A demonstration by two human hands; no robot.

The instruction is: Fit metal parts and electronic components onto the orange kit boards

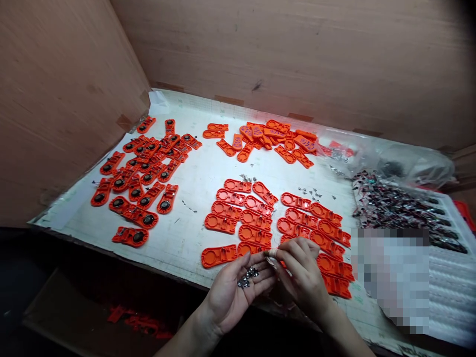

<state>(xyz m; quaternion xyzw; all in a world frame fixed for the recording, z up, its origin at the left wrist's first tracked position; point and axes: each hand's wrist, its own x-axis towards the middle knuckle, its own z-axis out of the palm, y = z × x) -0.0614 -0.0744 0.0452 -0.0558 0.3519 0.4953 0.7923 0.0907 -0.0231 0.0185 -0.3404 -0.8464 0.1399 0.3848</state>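
Observation:
Palm up near the table's front edge, my left hand cups several small shiny metal pieces. Just to its right, my right hand has its fingers pinched together beside the left fingertips; a pale wrap shows at a fingertip, and whatever the pinch holds is too small to make out. Beyond both hands lie rows of orange plastic shells, open side up. More little metal pieces are scattered on the white table surface behind the rows.
Orange shells with round black parts cluster at the left. A pile of orange pieces lies at the back beside a clear plastic bag. Wired parts fill a white tray at the right. Cardboard walls enclose the table.

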